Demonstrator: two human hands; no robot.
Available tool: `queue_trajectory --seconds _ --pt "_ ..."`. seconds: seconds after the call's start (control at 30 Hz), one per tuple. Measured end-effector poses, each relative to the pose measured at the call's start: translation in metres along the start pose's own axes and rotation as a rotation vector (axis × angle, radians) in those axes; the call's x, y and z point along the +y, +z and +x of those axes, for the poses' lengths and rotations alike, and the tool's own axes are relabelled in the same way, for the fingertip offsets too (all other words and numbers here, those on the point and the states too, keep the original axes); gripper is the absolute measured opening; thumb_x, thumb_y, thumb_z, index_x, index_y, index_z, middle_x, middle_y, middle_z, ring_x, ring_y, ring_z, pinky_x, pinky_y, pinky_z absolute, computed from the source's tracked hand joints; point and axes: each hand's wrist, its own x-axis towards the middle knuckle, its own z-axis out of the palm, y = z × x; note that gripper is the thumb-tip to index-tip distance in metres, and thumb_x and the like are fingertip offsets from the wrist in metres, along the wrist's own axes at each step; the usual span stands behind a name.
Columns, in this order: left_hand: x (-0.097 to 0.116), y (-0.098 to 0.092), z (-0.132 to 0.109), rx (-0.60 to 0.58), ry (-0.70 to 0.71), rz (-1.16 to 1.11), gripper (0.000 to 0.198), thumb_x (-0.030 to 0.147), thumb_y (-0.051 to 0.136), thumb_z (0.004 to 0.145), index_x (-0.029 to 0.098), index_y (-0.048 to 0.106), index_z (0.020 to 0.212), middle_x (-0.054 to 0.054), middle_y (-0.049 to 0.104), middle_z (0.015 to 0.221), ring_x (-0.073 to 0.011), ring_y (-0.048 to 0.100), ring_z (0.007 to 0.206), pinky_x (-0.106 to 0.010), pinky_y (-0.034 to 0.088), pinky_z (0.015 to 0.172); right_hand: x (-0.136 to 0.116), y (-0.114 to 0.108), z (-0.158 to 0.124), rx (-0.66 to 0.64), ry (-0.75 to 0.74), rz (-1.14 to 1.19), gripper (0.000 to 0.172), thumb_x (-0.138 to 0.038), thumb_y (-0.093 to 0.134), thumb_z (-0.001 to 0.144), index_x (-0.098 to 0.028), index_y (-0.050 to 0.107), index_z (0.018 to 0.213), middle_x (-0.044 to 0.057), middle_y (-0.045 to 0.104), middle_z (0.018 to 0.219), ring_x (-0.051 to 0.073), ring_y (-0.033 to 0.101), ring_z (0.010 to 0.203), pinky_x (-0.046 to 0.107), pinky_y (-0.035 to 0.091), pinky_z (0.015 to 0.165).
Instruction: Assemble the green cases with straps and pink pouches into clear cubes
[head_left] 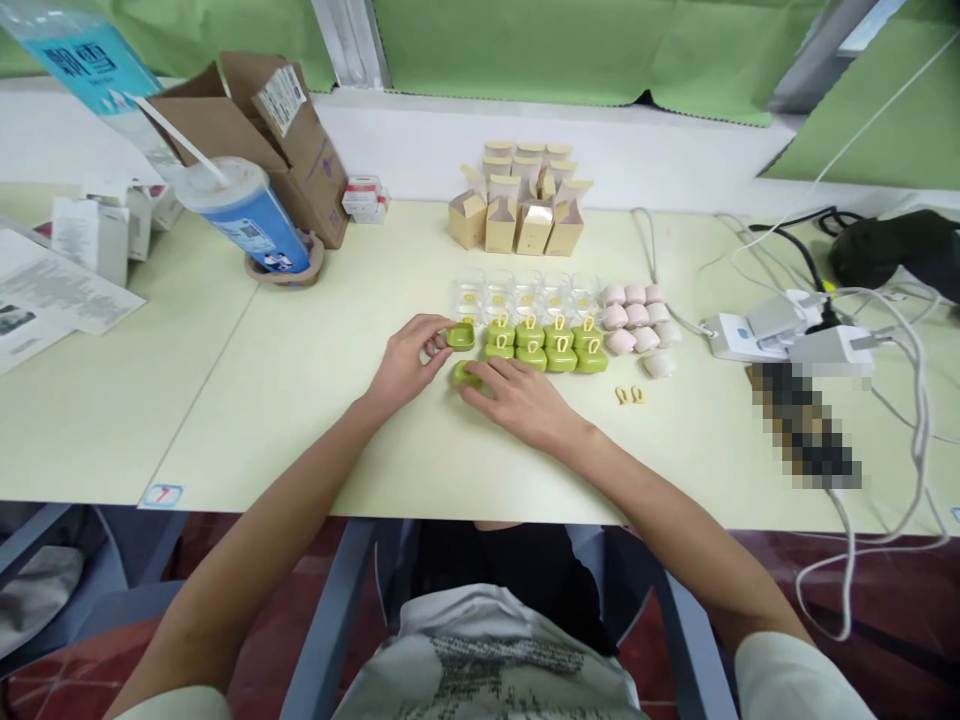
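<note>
My left hand (409, 362) pinches a small green hollow shell (461, 337) by its left side, its open face up. Just below it, my right hand (521, 400) has its fingertips closed over another green piece (463, 374), partly hidden by the fingers. To the right stand several small green cases (561, 352) in two rows, with cream-yellow loops on top. Behind them is a row of clear plastic boxes (526, 292) with yellow marks inside. Pale pink rounded pieces (636, 316) sit grouped at the right, and two yellow loops (630, 395) lie in front of them.
Open beige cartons (534, 228) stand by the wall. A blue cup (259, 215) with a straw, a brown cardboard box (315, 190) and a bottle (97, 70) are at left. A white power strip (750, 337) with tangled cables is at right.
</note>
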Motion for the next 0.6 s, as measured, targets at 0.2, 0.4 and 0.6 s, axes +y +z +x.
queue_trajectory --seconds 0.2,0.4,0.6 --pt "0.000 0.000 -0.002 0.047 -0.007 0.044 0.026 0.031 0.060 0.108 0.021 0.079 0.122 -0.011 0.070 0.126 -0.0153 0.068 0.087 -0.032 0.062 0.083 -0.008 0.012 0.000 0.123 -0.010 0.016 0.036 -0.001 0.058 0.108 -0.022 0.070 0.135 0.011 0.079 0.127 0.025 0.068 0.113 0.041 0.054 0.091" --pt "0.002 0.000 -0.001 0.080 0.001 0.089 0.025 0.023 0.057 0.107 0.023 0.080 0.119 -0.009 0.071 0.120 -0.0189 0.071 0.101 -0.032 0.063 0.085 -0.022 0.024 0.003 0.219 0.154 0.317 0.024 -0.015 0.055 0.115 -0.019 0.077 0.125 0.011 0.079 0.120 0.017 0.069 0.091 0.033 0.056 0.081" --pt "0.002 0.000 -0.001 0.089 0.010 0.087 0.025 0.024 0.059 0.108 0.024 0.082 0.117 -0.009 0.070 0.121 -0.0206 0.072 0.106 -0.034 0.063 0.086 -0.015 0.028 0.011 0.301 0.239 0.183 0.024 -0.008 0.059 0.111 -0.015 0.078 0.123 0.010 0.082 0.106 0.024 0.064 0.098 0.039 0.054 0.087"
